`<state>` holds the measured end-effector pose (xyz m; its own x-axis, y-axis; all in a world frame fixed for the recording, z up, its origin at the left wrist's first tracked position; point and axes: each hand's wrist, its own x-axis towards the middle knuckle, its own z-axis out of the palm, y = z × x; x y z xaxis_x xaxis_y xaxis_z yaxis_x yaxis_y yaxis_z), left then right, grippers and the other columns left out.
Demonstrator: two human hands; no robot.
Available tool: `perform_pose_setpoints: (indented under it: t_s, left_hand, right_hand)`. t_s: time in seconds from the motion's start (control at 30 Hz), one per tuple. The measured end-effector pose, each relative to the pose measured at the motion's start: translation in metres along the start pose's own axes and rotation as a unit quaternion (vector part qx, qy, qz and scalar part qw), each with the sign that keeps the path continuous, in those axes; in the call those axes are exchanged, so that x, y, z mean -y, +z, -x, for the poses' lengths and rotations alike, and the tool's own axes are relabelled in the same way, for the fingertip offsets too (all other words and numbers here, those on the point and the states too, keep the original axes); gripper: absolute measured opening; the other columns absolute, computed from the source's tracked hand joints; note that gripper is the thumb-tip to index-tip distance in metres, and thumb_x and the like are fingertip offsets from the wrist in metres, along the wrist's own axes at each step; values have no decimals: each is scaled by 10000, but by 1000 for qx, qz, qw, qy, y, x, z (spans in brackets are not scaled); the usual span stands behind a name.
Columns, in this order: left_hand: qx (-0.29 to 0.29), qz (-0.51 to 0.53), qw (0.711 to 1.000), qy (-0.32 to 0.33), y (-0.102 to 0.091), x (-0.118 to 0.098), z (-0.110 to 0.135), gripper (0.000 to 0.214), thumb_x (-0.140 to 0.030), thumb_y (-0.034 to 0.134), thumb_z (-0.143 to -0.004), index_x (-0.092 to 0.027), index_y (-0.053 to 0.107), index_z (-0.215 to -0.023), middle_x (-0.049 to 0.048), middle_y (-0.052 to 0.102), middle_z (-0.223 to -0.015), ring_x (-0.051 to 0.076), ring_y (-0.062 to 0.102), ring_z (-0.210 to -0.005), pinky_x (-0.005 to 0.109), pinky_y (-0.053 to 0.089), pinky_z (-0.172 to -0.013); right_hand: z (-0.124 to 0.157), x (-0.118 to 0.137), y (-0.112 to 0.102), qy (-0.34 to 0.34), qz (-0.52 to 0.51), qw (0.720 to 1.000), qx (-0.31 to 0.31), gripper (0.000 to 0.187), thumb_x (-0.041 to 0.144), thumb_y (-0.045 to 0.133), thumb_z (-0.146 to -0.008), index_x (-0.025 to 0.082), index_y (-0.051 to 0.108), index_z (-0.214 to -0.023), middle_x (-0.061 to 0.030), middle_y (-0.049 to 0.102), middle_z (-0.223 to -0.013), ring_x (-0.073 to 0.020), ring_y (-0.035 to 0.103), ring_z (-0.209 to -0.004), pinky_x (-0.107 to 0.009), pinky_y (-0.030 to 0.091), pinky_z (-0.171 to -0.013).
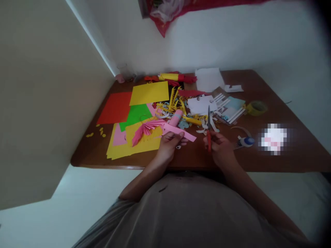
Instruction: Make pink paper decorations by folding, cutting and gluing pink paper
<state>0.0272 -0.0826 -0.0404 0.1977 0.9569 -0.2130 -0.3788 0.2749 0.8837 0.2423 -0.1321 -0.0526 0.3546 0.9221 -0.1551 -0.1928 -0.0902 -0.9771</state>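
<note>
Between the thumb and fingers of my left hand [169, 146] is a strip of pink paper [189, 135], slanting down to the right. My right hand [221, 148] grips scissors [209, 132] by their red handles, blades pointing away from me and apart from the strip. The blades look closed or nearly so. Just beyond my left hand lie a rolled pink paper tube [176, 118] and a pleated pink paper fan [147, 129]. A small white paper piece with a dark dot [178, 147] rests under my left fingers.
Yellow [150, 93], red [115, 108] and green sheets [137, 115] cover the table's left side. Paper scraps [172, 106] heap in the middle. To the right are a glue bottle [245, 141], a roll of tape [256, 107] and white papers [210, 79]; a wall stands behind.
</note>
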Motion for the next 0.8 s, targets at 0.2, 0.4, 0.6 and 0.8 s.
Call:
perform_pose_setpoints:
  t_s: [0.2,0.4,0.6,0.8]
  left_hand:
    - [-19,74,997,-24,6,7,7,458,-556,1060,-659,-186,825,-792,11,777,-740,135,714,-681,254,554,-655]
    - [-3,57,998,-13,6,12,14,519,-571,1059,-668,-156,831,-880,45,795,-790,161,725,-676,323,628,-745]
    - [47,-117,989,75,-18,-3,20,599,-758,836,-887,-166,794,-808,72,749,-732,179,710,-685,304,567,-713]
    - [97,-205,972,63,-18,-14,27,576,-728,742,-980,-206,788,-740,69,729,-701,188,673,-661,308,519,-670]
  right_hand:
    - [3,5,35,-4,-68,995,66,469,348,1037,-644,244,710,-964,10,741,-918,-121,603,-703,-249,513,-616]
    - [-9,12,49,-9,-116,993,35,549,370,1075,-600,253,636,-908,76,648,-740,-98,561,-530,-231,467,-472]
    - [-16,32,36,9,-21,993,112,600,429,1100,-562,248,622,-875,67,637,-700,-109,558,-492,-247,436,-431]
    - [-9,51,36,34,44,985,161,580,489,1077,-607,260,610,-866,53,632,-669,-123,549,-488,-276,427,-465]
